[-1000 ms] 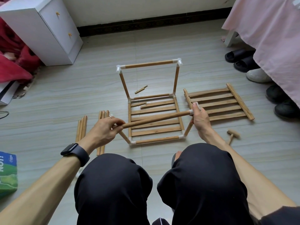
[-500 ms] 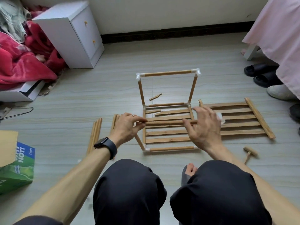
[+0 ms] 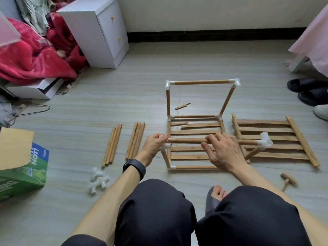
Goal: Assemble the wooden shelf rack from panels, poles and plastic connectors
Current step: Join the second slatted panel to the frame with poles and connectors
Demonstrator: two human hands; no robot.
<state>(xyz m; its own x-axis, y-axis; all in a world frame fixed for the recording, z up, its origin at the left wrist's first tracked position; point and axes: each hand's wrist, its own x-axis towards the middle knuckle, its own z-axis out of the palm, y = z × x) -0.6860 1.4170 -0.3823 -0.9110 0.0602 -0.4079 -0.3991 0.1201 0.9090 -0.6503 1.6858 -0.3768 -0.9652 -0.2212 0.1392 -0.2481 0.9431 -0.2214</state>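
A half-built rack of wooden poles and white plastic corner connectors stands on the floor over a slatted panel. A horizontal pole runs across its near top. My left hand pinches the white connector at the pole's left end. My right hand grips the pole near its middle. At the pole's right end sits another white connector on a slanted pole. A second slatted panel lies flat to the right.
Two bundles of loose poles lie on the floor at left, with spare white connectors nearer me. A small wooden mallet lies at right. A green box, a white cabinet and shoes surround the spot.
The camera has tipped up and left. My right hand has slid left from the pole's right end to its middle, and my left hand now pinches the left connector.
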